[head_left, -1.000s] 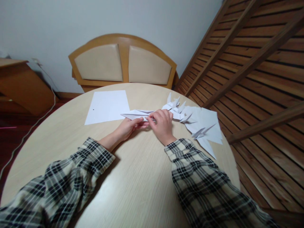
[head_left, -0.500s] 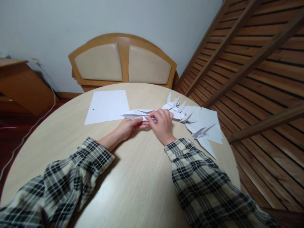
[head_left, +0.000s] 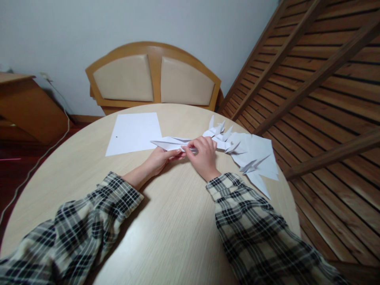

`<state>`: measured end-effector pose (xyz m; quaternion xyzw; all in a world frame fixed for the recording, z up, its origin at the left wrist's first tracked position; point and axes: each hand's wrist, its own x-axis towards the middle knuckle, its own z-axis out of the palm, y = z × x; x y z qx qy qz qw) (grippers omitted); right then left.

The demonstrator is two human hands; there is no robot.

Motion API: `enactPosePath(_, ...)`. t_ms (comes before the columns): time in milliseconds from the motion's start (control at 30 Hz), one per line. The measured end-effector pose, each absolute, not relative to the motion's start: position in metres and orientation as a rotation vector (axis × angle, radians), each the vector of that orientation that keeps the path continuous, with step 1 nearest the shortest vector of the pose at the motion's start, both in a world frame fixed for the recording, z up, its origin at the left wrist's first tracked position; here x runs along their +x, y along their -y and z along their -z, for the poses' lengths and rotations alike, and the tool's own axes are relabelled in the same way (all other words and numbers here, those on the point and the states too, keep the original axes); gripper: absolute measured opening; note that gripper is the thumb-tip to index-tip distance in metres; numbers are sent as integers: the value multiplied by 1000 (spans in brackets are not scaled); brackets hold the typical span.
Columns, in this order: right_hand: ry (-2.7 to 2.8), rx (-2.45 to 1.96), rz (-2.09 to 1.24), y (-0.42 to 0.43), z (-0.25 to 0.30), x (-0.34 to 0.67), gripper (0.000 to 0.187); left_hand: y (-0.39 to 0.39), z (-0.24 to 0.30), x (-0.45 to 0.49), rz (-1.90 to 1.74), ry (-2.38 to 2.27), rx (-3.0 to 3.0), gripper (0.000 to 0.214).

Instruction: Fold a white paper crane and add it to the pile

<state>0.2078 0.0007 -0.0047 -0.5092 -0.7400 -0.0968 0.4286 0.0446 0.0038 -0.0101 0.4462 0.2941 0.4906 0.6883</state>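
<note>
A folded piece of white paper (head_left: 166, 142), long and pointed at its left end, is held between both hands above the round table. My left hand (head_left: 162, 159) is closed on its near edge, thumb on top and fingers underneath. At the paper's right part, my right hand (head_left: 203, 155) pinches it with thumb and fingertips and covers that end. Just beyond the right hand, several folded white paper shapes with pointed tips, like paper cranes (head_left: 234, 147), stand in a curved row.
A flat white sheet with a dark dot (head_left: 135, 132) lies at the back left of the pale round table (head_left: 166, 221). More white sheets (head_left: 261, 152) lie under the folded shapes at right. Behind stand a wooden panel with padded inserts (head_left: 156, 75) and a slatted wooden screen (head_left: 332, 95).
The folded paper has tilted slightly in my hands, and the left thumb has shifted a little to the right, nearer the right fingertips. Everything else is the same.
</note>
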Motion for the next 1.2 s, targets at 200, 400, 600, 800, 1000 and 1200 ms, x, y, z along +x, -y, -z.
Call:
enactPosePath(200,1844,-1295,248,1,5,207,25,-6,11,45,-1108,-669,987,15)
enactPosePath(400,1808,-1310,282,1,6,208,19,-4,6,46,-1120,-721,923,14)
enactPosePath(600,1789,-1297,304,0,6,209,21,-9,13,43,-1140,-704,902,15)
enactPosePath(800,1816,-1290,311,1,5,208,21,-10,14,42,-1148,-712,893,14)
enactPosePath(1000,1822,-1262,310,0,5,209,18,-8,12,44,-1160,-719,881,12)
enactPosePath(1200,1831,-1251,292,1,5,209,18,-8,12,44,-1170,-718,888,11)
